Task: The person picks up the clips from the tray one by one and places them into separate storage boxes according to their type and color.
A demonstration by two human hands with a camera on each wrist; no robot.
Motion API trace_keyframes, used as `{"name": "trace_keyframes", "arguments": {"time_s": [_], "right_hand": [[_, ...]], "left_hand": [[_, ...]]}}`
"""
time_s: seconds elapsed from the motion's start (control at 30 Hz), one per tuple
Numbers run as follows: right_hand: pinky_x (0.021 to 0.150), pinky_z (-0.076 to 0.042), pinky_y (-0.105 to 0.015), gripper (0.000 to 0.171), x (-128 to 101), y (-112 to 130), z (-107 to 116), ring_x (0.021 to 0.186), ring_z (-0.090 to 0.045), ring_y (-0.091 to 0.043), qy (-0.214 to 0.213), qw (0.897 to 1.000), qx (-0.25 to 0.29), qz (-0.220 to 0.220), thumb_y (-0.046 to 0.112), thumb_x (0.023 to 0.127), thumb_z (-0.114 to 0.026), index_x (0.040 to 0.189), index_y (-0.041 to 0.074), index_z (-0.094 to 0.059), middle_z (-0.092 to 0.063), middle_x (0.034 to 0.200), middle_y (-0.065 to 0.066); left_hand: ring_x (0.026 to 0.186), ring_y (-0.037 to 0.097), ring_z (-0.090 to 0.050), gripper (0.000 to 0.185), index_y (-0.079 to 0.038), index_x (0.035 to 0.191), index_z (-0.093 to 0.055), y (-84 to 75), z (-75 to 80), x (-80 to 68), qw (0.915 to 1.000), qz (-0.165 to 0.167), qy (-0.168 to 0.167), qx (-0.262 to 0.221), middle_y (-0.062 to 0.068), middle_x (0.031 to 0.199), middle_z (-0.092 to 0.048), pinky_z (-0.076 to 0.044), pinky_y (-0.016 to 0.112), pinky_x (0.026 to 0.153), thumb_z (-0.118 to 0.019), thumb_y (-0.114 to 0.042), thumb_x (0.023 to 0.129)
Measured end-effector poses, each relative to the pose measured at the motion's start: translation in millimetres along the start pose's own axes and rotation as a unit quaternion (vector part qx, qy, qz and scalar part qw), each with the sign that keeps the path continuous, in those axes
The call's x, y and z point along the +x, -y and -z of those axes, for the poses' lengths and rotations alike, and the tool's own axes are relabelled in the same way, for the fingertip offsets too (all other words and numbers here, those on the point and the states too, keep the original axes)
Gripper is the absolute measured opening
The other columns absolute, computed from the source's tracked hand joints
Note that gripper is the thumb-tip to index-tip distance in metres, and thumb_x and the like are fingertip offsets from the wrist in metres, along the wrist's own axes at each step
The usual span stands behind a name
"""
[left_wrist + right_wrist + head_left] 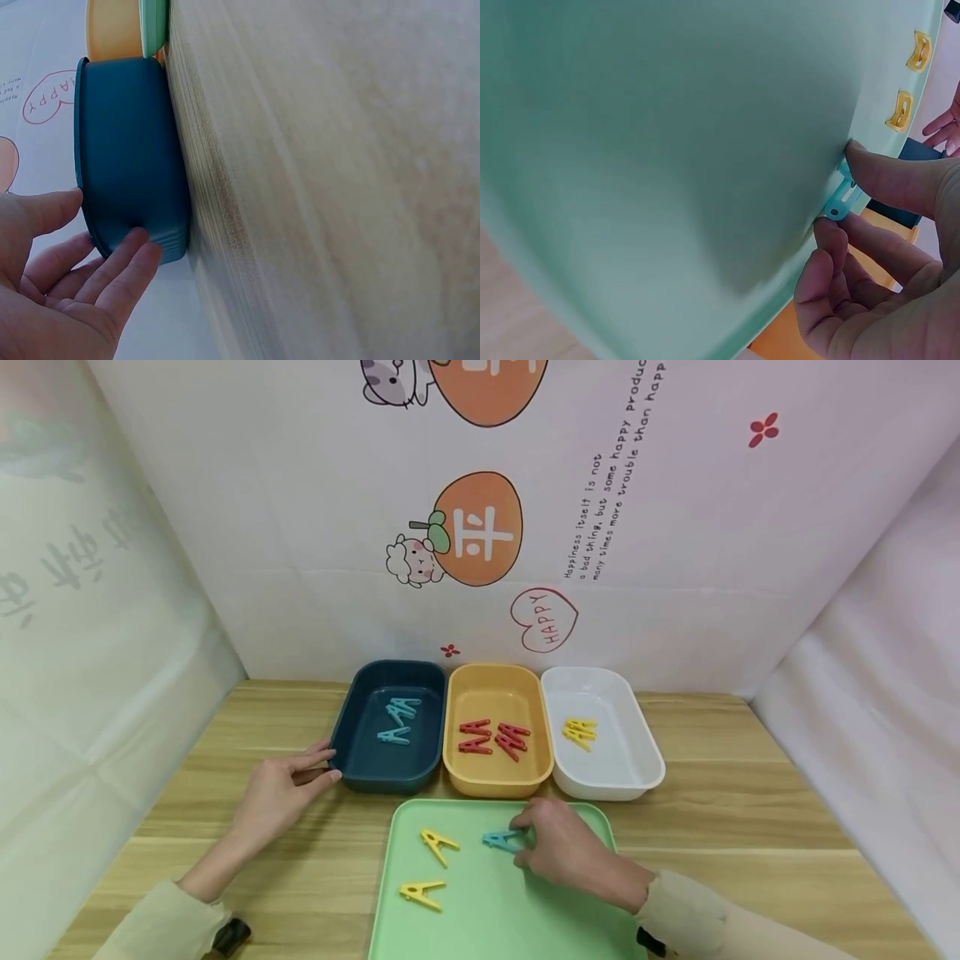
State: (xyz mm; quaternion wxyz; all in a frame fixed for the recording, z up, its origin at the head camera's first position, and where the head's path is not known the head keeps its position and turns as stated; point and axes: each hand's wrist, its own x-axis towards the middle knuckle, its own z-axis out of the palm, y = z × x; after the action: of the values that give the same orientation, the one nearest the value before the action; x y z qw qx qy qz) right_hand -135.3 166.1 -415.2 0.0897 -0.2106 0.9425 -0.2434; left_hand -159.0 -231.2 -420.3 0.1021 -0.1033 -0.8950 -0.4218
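On the light green tray [450,935], my right hand [562,847] pinches a blue clothespin [501,840] between thumb and fingers. The right wrist view shows the clothespin [843,196] held by its two ends, close over the tray. Two yellow clothespins [438,846] lie on the tray to the left. My left hand [273,793] touches the near left corner of a dark teal bin [390,781]; its thumb is at the rim and its loosely extended fingers are along the outer wall [131,150].
Several blue clothespins [397,720] lie in the teal bin. Beside it, a yellow-orange bin [498,787] holds several red clothespins [495,737], and a white bin [607,792] holds yellow ones [580,733]. A printed cloth [322,527] hangs behind the wooden table [750,827].
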Motion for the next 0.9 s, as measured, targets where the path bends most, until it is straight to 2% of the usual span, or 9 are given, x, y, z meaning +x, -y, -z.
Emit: {"name": "trace_keyframes", "arguments": {"time_s": [0.1,0.23,0.33,0.5,0.6,0.77,0.9], "right_hand": [[0.080,-0.058,-0.046,0.035,-2,-1,0,0.091,-0.065,-0.020,-0.005,1.000,0.003,-0.004,0.006,0.071,-0.097,0.103,0.003,-0.084,-0.074,0.099,-0.003],[0.093,-0.057,-0.054,0.034,-4,-2,0,0.106,-0.068,-0.031,-0.012,1.000,0.010,-0.011,0.007,0.071,-0.097,0.102,0.004,-0.084,-0.076,0.103,-0.005],[0.095,-0.056,-0.055,0.034,-6,-3,2,0.108,-0.068,-0.031,-0.013,1.000,0.016,-0.020,0.007,0.072,-0.096,0.103,0.005,-0.084,-0.077,0.105,-0.005],[0.085,-0.059,-0.048,0.037,-12,-4,3,0.100,-0.067,-0.022,-0.023,0.999,0.030,-0.028,0.003,0.073,-0.095,0.108,0.006,-0.083,-0.076,0.103,-0.001],[0.078,-0.059,-0.039,0.038,-15,-7,5,0.090,-0.067,-0.018,-0.033,0.998,0.044,-0.022,0.001,0.073,-0.094,0.109,0.006,-0.082,-0.077,0.103,-0.001],[0.056,-0.048,-0.025,0.034,-18,-15,7,0.067,-0.055,-0.011,-0.045,0.995,0.084,-0.020,0.000,0.073,-0.094,0.105,0.005,-0.083,-0.076,0.094,0.002],[0.054,-0.046,-0.024,0.033,-21,-17,10,0.065,-0.054,-0.012,-0.047,0.993,0.104,-0.034,0.002,0.073,-0.094,0.104,0.005,-0.084,-0.075,0.092,0.002]], "left_hand": [[0.103,0.032,-0.075,0.038,0.007,0.131,-0.071,-0.4,-0.3,-0.2,1.0000,0.002,0.000,0.002,0.022,0.145,-0.059,-0.062,0.026,0.077,-0.078,-0.012,0.098],[0.103,0.032,-0.075,0.038,0.006,0.131,-0.071,-0.5,-0.5,0.0,1.0000,0.006,-0.001,0.002,0.022,0.146,-0.059,-0.062,0.025,0.076,-0.078,-0.013,0.098],[0.103,0.031,-0.075,0.038,0.006,0.131,-0.071,-0.1,-0.4,0.4,1.0000,0.006,0.000,0.002,0.022,0.146,-0.058,-0.062,0.024,0.075,-0.078,-0.013,0.098],[0.102,0.031,-0.076,0.039,0.006,0.131,-0.071,-0.2,-0.1,0.8,1.0000,0.001,0.004,0.004,0.022,0.146,-0.059,-0.062,0.025,0.075,-0.079,-0.012,0.098],[0.102,0.031,-0.076,0.039,0.006,0.131,-0.070,-0.8,0.2,0.8,1.0000,0.000,0.005,0.005,0.021,0.146,-0.059,-0.063,0.026,0.075,-0.078,-0.012,0.098],[0.103,0.031,-0.076,0.039,0.006,0.131,-0.070,-1.5,0.6,0.9,1.0000,0.000,0.006,0.002,0.021,0.147,-0.058,-0.063,0.026,0.076,-0.078,-0.012,0.098],[0.102,0.031,-0.076,0.039,0.007,0.131,-0.070,-1.7,0.8,0.5,1.0000,-0.003,0.007,0.003,0.022,0.146,-0.058,-0.063,0.029,0.076,-0.078,-0.012,0.098]]}}
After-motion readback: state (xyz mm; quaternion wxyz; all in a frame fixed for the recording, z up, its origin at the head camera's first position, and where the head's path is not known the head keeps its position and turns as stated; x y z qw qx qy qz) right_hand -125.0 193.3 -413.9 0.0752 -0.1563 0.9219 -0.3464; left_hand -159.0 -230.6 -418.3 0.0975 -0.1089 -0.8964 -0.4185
